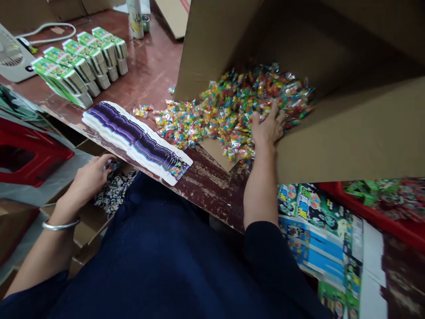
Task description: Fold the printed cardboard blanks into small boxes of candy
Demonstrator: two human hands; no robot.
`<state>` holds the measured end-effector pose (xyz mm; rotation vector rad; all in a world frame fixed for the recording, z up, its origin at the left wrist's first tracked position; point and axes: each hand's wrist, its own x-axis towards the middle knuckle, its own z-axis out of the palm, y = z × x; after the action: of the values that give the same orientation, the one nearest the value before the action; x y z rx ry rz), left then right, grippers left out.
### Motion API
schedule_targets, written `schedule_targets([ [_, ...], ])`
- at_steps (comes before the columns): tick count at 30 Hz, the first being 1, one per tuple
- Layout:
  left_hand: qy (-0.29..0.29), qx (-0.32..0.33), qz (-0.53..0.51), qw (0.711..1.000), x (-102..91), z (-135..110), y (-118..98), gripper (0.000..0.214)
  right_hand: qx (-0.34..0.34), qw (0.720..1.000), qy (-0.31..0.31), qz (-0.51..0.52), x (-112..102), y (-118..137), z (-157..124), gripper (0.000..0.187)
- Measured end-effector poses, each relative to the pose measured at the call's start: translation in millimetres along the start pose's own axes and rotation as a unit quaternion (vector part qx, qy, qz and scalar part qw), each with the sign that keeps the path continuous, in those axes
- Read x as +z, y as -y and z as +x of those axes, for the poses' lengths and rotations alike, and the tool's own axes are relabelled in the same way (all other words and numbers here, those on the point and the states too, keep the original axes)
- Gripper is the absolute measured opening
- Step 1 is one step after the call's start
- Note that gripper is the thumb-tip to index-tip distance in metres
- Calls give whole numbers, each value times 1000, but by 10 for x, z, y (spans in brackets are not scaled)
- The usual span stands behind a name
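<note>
My right hand [267,126] lies palm down with fingers spread on a heap of small clear packets of coloured sweets [232,106], which spills out of a big cardboard box [348,128] lying on its side. My left hand [91,175], a silver bangle on its wrist, reaches below the table edge with fingers curled on a small dark printed packet [111,167]. More such packets [114,192] fill a carton beneath it. A fanned stack of purple and white flat cards [136,139] lies on the table between my hands.
Rows of green and white small boxes [79,62] stand at the far left of the red-brown table [206,181]. A fan [11,55], a bottle [135,17], a red stool [29,150] and green printed card sheets [318,230] at the right surround me.
</note>
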<state>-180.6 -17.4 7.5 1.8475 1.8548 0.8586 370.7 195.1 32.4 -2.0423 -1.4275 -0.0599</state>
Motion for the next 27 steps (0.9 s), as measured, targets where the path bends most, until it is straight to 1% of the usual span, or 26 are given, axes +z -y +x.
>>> schedule_targets([
  [2, -5, -15, 86, 996, 28, -39, 115, 42, -4, 999, 34, -16, 133, 37, 0, 62],
  [3, -8, -9, 100, 995, 80, -49, 111, 47, -15, 998, 46, -27, 191, 67, -32, 61],
  [5, -28, 37, 50, 998, 261, -53, -5, 51, -45, 996, 60, -48, 286, 132, -132, 61],
  [7, -37, 100, -28, 994, 526, -48, -213, 43, -73, 993, 72, -56, 358, 200, -265, 60],
  [8, -21, 124, -62, 990, 678, -47, -330, 36, -84, 992, 81, -56, 387, 239, -347, 60],
  [9, 18, 155, -93, 983, 835, -47, -444, 30, -95, 990, 92, -57, 412, 283, -440, 59],
  [11, 92, 215, -120, 965, 1140, -53, -641, 27, -110, 984, 125, -61, 448, 386, -661, 57],
  [14, 164, 289, -73, 940, 1500, -50, -826, 32, -112, 974, 185, -73, 460, 553, -1020, 54],
  [16, 190, 323, -26, 927, 1651, -28, -884, 34, -106, 968, 211, -83, 440, 636, -1189, 55],
  [17, 199, 336, 1, 921, 1702, -12, -900, 34, -103, 966, 220, -87, 423, 661, -1230, 56],
  [19, 209, 353, 54, 910, 1764, 24, -916, 31, -101, 962, 238, -85, 373, 669, -1215, 58],
  [22, 205, 369, 97, 901, 1788, 58, -926, 26, -109, 954, 275, -44, 253, 607, -1014, 61],
  [24, 178, 372, 103, 905, 1777, 57, -923, 26, -114, 952, 285, -11, 137, 570, -855, 60],
  [25, 160, 371, 106, 909, 1766, 50, -915, 26, -112, 955, 273, -9, 70, 569, -799, 59],
  [27, 127, 368, 115, 914, 1741, 26, -880, 25, -110, 970, 214, -31, -63, 618, -780, 57],
])
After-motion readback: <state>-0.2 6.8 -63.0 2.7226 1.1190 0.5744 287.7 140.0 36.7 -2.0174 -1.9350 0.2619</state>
